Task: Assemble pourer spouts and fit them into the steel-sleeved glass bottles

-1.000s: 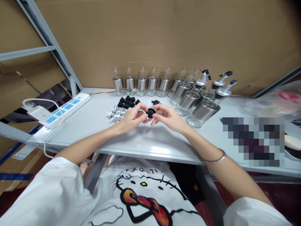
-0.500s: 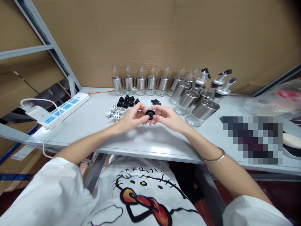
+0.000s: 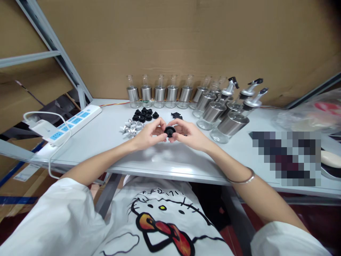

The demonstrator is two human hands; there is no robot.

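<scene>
Between my fingertips, above the middle of the table, is a round black stopper (image 3: 169, 131). My left hand (image 3: 153, 133) pinches its left edge and my right hand (image 3: 185, 133) its right edge. Its underside and what the curled fingers cover are hidden. Beyond my left hand lies a cluster of similar black stoppers (image 3: 144, 114). Silver pourer spouts (image 3: 130, 128) are piled to the left of that hand. Small black pieces (image 3: 177, 116) lie just past my right hand.
Several glass bottles with steel sleeves (image 3: 160, 94) line the back. Bottles fitted with pourers (image 3: 233, 124) stand at right. A white power strip (image 3: 74, 124) with a cable lies left. A blurred-out dark object (image 3: 285, 156) and a plastic bag (image 3: 306, 110) are at far right.
The black stopper has turned slightly and sits a touch lower between my fingers. Both hands stay in nearly the same place; the things on the table have not moved.
</scene>
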